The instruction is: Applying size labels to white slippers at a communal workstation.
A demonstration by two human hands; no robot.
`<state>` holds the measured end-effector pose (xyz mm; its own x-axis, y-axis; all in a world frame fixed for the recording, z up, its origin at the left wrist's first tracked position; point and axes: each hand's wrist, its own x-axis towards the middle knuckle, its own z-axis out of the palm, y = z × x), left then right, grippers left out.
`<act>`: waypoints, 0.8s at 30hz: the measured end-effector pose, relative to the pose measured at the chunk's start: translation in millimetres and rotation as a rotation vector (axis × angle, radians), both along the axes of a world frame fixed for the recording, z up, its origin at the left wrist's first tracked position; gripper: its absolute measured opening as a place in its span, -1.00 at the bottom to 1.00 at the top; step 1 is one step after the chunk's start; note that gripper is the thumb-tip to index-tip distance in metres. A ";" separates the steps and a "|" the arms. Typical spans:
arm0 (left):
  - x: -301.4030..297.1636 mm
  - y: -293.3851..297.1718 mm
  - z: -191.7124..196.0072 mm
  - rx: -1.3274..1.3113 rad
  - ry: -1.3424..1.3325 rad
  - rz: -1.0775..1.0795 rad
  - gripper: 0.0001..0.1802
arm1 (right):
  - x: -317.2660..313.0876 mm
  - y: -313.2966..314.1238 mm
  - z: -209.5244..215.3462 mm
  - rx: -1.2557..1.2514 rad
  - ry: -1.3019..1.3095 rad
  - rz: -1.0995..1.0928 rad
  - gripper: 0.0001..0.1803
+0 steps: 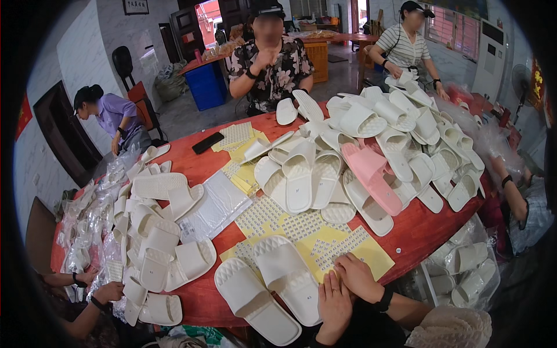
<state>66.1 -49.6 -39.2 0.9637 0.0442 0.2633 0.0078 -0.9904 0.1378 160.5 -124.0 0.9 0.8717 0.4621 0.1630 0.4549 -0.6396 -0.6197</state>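
Bags (216, 204): I see clear, wrinkled plastic, well left of both hands.
White pair (290, 281): quilted straps, smooth rounded insoles, small dark print on one; just left of the left hand.
Left hand (335, 304): fingers straight, together; I can't tell whether they grip anything.
Sheet (349, 250): yellow paper, rows of tiny printed stickers, at the fingertips.
Right hand (356, 277): fingers bent, meeting the left's; grip unclear to me.
Pink slipper (371, 174): quilted strap, beyond both hands.

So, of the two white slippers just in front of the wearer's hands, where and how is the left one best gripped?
I would take the left slipper by its strap, coming from the near, heel side: fingers under, thumb on top. The strap arches above the sole, the heel points toward the wearer, and the right slipper lies close beside it.
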 end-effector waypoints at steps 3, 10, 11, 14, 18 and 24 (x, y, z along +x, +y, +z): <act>0.0 0.2 -0.7 -0.048 -0.037 0.004 -0.42 | -1.8 0.7 2.1 0.046 -0.014 -0.022 -0.88; 1.7 3.2 3.7 -0.022 0.006 -0.019 -0.40 | 1.6 0.2 -1.5 0.016 0.003 -0.010 -0.89; 2.0 3.6 4.6 -0.027 0.017 -0.023 -0.40 | 2.3 0.4 -1.7 0.023 -0.005 -0.008 -0.89; 2.3 3.0 4.4 -0.056 0.004 -0.022 -0.38 | 2.0 0.9 -1.1 0.038 -0.018 -0.007 -0.90; 2.3 3.7 2.8 0.003 0.000 -0.025 -0.25 | 1.4 0.6 0.3 0.036 -0.028 -0.005 -0.90; -3.9 1.3 0.3 0.015 0.015 -0.036 -0.22 | -3.2 -3.3 -0.6 0.028 -0.024 0.013 -0.90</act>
